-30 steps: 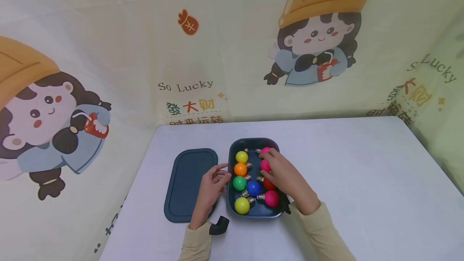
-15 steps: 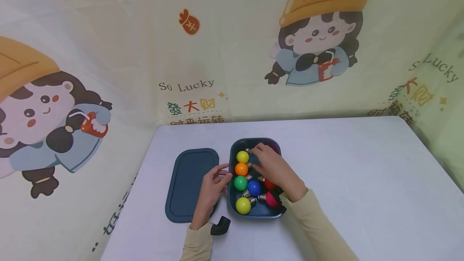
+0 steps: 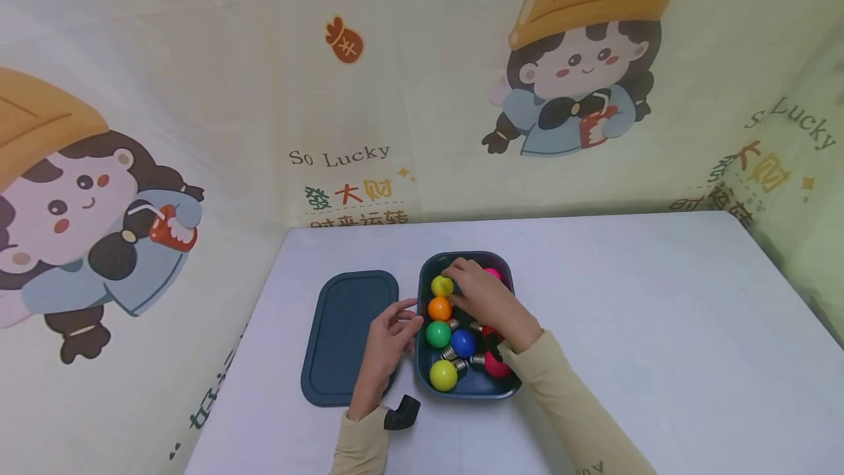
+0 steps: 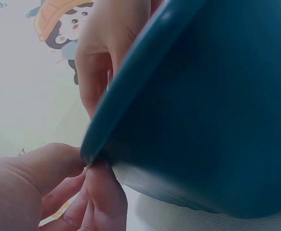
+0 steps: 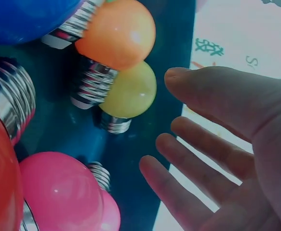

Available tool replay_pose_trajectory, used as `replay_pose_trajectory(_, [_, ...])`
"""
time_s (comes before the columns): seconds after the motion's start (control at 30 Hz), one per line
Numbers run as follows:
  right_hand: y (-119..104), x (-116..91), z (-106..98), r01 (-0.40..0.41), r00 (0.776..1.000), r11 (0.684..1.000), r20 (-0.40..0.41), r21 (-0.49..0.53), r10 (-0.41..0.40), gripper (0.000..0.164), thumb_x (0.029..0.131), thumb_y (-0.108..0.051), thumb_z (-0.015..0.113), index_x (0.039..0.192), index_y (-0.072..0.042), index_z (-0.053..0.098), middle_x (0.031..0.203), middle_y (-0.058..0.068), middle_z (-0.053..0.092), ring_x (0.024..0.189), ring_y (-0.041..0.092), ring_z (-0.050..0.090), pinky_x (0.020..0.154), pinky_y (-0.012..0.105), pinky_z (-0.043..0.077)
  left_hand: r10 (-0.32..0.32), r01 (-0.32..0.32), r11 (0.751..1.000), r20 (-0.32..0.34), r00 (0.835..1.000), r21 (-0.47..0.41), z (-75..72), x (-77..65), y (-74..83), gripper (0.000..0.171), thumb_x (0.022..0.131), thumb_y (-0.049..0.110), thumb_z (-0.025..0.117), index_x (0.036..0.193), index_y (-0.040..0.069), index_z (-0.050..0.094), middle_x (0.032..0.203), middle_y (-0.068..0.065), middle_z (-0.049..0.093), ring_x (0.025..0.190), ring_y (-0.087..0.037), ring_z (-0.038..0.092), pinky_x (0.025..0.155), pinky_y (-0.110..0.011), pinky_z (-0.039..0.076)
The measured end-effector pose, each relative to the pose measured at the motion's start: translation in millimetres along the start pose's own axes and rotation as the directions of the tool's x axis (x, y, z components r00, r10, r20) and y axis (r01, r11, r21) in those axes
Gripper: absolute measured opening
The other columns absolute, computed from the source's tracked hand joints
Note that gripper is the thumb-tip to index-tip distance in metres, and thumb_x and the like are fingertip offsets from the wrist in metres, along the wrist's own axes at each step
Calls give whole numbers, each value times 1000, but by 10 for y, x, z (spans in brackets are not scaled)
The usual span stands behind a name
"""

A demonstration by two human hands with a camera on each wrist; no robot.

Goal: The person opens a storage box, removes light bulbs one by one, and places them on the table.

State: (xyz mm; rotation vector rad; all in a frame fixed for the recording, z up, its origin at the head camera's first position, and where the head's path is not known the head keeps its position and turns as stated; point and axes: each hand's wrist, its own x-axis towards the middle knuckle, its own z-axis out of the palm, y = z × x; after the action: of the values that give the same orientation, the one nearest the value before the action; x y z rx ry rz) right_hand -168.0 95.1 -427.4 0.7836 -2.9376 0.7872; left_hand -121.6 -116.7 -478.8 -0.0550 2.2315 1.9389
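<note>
The left hand (image 3: 387, 337) pinches the left rim of the blue tray (image 3: 471, 387), fingers narrow on it. The right hand (image 3: 484, 295), fingers spread wide and holding nothing, hovers over the tray's far end, near a yellow bulb (image 3: 442, 287) and an orange bulb (image 3: 439, 309) inside. A green bulb (image 3: 438, 335) and blue bulb (image 3: 463, 344) lie nearer the tray's front; left of it, a dark panel (image 3: 346, 343) lies on the bench (image 3: 646, 321)

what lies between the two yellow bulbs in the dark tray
An orange bulb and a green bulb lie between the far yellow bulb and the near yellow bulb, as the head view shows.
</note>
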Motion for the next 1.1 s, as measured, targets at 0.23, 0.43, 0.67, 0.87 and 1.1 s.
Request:
replay_pose_trajectory(0.23, [50,81,81,13,1000,1000,16,6,-13,41,89,-10,74,127,-2,62,125,12,60,117,28,56,103,40,49,-6,6,1000,2,1000,-15,3,22,-22,43,94,20,69,134,8,59,109,-13,61,75,-13,59,57,-20,51])
replay_pose_trajectory(0.43, [73,148,126,-14,999,999,31,36,12,39,91,-8,71,128,-4,63,128,11,59,119,27,55,103,40,49,-22,23,999,21,1000,-40,3,12,50,41,95,13,68,134,5,59,106,-13,62,73,-14,58,57,-23,52])
replay_pose_trajectory(0.67, [93,207,188,-26,998,999,59,32,24,33,93,-9,69,126,-4,65,126,11,60,116,27,55,99,40,52,-34,35,999,41,999,-32,-1,-69,218,42,95,10,66,135,1,57,107,-14,62,75,-16,58,59,-25,53])
replay_pose_trajectory(0.87, [111,237,225,-15,998,1000,68,10,14,33,93,-9,69,125,-3,65,124,13,61,113,28,55,98,42,52,-18,19,999,18,1000,-41,6,27,-14,44,94,17,69,135,5,58,110,-14,61,73,-13,58,56,-23,52])
replay_pose_trajectory(1.1, [144,259,255,-27,996,1000,80,6,27,33,94,-9,68,126,-4,65,124,13,62,110,28,54,98,40,52,1,-1,1000,9,1000,-20,1,7,-20,44,94,21,70,134,6,59,110,-15,60,74,-12,59,57,-22,52])
